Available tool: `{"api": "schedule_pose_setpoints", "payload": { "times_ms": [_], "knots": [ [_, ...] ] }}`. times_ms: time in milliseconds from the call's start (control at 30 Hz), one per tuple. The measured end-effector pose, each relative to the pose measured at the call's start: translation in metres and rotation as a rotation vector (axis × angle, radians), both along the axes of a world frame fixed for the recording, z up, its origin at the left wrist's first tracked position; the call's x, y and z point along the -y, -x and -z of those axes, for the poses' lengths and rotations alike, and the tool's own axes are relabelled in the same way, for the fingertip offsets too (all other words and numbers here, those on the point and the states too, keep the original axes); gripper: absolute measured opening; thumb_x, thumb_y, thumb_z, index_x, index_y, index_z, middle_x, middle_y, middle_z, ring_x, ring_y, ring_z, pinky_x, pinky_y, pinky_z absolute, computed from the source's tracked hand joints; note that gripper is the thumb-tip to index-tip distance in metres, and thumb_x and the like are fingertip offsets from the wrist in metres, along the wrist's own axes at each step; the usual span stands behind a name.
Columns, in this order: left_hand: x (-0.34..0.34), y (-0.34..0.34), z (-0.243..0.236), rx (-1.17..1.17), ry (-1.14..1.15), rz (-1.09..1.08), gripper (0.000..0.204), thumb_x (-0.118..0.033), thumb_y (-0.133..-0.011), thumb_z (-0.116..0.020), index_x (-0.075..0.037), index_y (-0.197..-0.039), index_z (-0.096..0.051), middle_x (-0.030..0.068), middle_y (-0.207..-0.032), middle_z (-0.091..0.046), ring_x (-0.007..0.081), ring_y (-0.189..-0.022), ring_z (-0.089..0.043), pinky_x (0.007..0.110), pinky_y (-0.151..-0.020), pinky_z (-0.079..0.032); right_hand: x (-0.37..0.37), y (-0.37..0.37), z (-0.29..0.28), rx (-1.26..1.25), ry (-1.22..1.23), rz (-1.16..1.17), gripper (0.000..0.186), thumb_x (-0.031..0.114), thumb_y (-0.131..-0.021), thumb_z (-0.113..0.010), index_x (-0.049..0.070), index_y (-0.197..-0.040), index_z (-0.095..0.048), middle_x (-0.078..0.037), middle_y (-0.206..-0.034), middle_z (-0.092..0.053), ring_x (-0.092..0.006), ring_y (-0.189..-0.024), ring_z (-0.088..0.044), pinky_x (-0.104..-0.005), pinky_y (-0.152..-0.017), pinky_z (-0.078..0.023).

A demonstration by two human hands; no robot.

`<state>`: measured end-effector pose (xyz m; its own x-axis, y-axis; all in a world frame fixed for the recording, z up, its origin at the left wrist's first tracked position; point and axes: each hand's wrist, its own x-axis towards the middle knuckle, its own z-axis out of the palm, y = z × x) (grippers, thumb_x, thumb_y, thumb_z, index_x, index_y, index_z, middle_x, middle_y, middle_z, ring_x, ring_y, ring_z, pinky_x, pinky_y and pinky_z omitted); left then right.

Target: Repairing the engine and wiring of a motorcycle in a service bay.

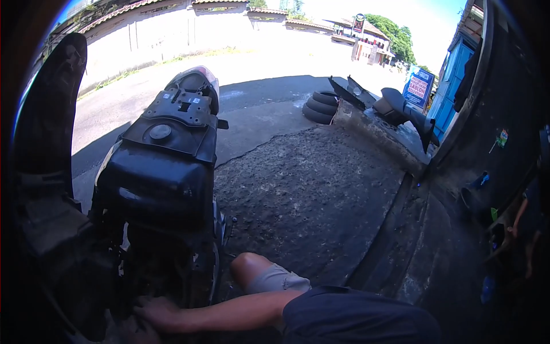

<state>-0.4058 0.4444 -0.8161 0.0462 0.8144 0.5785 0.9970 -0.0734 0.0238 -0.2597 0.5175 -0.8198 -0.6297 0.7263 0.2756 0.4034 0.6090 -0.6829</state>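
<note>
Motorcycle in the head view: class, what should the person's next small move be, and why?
Probably ease the right hand back slightly for a clearer look: it is close to the left hand in deep shadow, low by the motorcycle, and what either touches is too dark to tell.

I make out lettering on a blue upright sign, set near the blue panels at the right: several lines of print, the larger ones on a pale area in the middle. Farther off, I see a dark sign raised before a building, its markings too small for me to read. On the motorcycle's upper plate I find small white patches; whether they are labels, I cannot tell.
</note>
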Motion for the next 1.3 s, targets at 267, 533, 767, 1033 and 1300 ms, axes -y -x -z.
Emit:
{"api": "schedule_pose_setpoints", "payload": {
  "times_ms": [267,533,767,1033,1300],
  "knots": [
    [0.002,-0.013,-0.011,0.097,0.065,-0.051,0.029,-0.024,-0.092,-0.060,0.003,-0.094,-0.070,0.0279,-0.090,-0.066,0.0464,-0.086,-0.061,0.052,-0.081,-0.050,-0.001,0.004,0.007,-0.032,-0.013,-0.009,0.029,0.019,-0.085,-0.060,0.006,-0.111,-0.063,-0.020,-0.129,-0.057,-0.0373,-0.114,-0.063,-0.0466,-0.085,-0.058],
    [0.000,-0.006,-0.003,0.085,0.008,-0.064,0.025,-0.022,-0.089,-0.065,0.003,-0.089,-0.069,0.0277,-0.089,-0.065,0.0446,-0.085,-0.062,0.052,-0.080,-0.051,-0.003,0.000,0.004,-0.050,-0.015,-0.016,0.028,0.018,-0.086,-0.060,0.005,-0.111,-0.063,-0.020,-0.131,-0.058,-0.0375,-0.114,-0.063,-0.0462,-0.088,-0.056],
    [0.003,-0.009,-0.013,0.031,0.050,-0.079,0.025,-0.023,-0.089,-0.067,0.002,-0.091,-0.070,0.0257,-0.091,-0.068,0.0438,-0.088,-0.064,0.051,-0.085,-0.051,-0.002,-0.021,-0.016,-0.124,0.096,-0.057,0.027,0.017,-0.087,-0.059,0.002,-0.109,-0.063,-0.022,-0.130,-0.058,-0.0415,-0.112,-0.063,-0.0495,-0.088,-0.055],
    [0.007,-0.007,-0.022,0.145,0.310,-0.138,0.039,-0.032,-0.094,-0.063,0.000,-0.116,-0.068,0.0257,-0.117,-0.065,0.0439,-0.110,-0.059,0.050,-0.098,-0.047,-0.015,-0.011,-0.026,0.042,0.071,-0.032,0.018,0.012,-0.084,-0.059,0.003,-0.097,-0.068,-0.019,-0.102,-0.071,-0.0406,-0.095,-0.069,-0.0498,-0.080,-0.057],
    [0.010,-0.014,-0.043,0.241,0.440,-0.153,0.044,-0.039,-0.097,-0.062,-0.004,-0.124,-0.065,0.0238,-0.124,-0.062,0.0423,-0.116,-0.057,0.047,-0.098,-0.046,-0.024,-0.013,-0.023,0.028,0.040,-0.039,0.014,0.006,-0.075,-0.065,0.001,-0.087,-0.071,-0.021,-0.090,-0.072,-0.0397,-0.090,-0.071,-0.0486,-0.077,-0.058]
  ]
}}
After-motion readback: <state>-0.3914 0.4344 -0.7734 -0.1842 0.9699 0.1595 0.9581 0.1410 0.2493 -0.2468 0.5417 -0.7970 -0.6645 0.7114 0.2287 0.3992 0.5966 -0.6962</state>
